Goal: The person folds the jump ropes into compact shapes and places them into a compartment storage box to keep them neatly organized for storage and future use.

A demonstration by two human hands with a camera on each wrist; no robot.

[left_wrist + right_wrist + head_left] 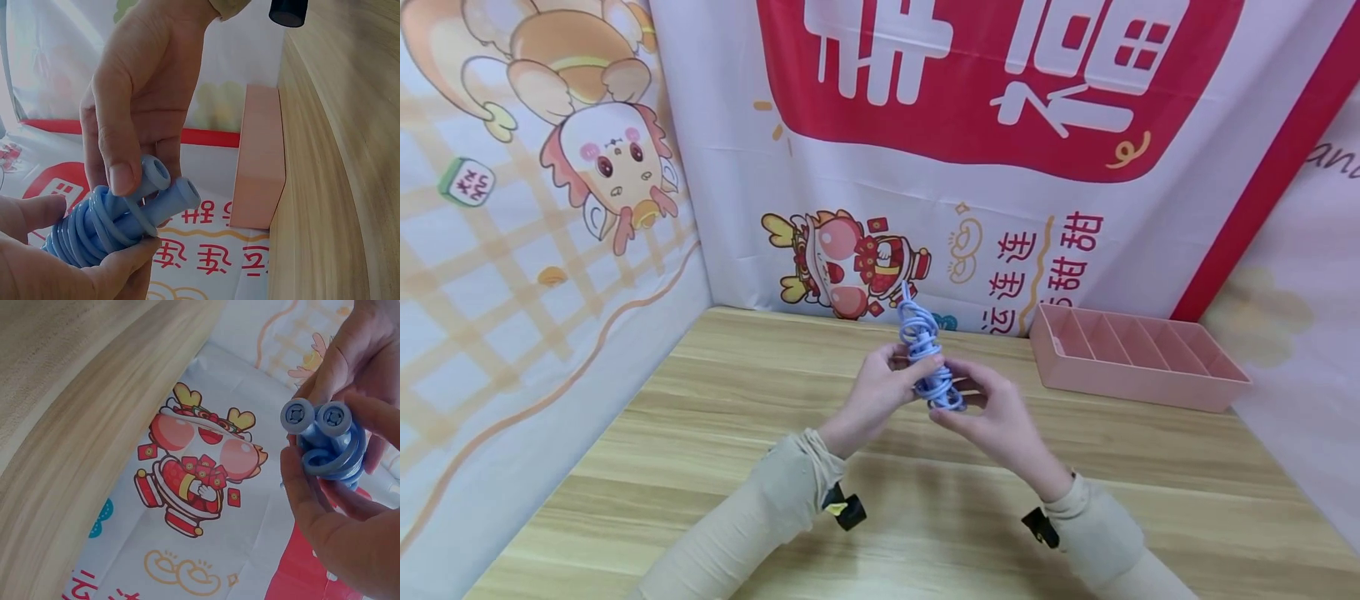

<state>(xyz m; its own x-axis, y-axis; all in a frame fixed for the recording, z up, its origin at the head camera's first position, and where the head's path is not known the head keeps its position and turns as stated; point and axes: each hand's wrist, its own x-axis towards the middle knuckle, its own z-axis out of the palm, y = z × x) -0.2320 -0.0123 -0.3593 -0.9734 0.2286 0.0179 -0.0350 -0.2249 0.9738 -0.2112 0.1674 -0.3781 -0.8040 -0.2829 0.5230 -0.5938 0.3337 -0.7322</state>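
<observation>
A light-blue jump rope is bundled up above the table, its cord wound in loops round two handles laid side by side. My left hand grips the wound middle, thumb across the coils. With its thumb and fingers, my right hand holds the lower end of the bundle. In the left wrist view the right hand comes down from above, its thumb at one handle. The right wrist view shows the round handle ends facing the camera, next to a loop of cord. Some fingers are hidden behind the bundle.
A pink divided box stands at the table's back right, against the printed cloth. The wooden table meets a cloth backdrop behind and another printed cloth on the left.
</observation>
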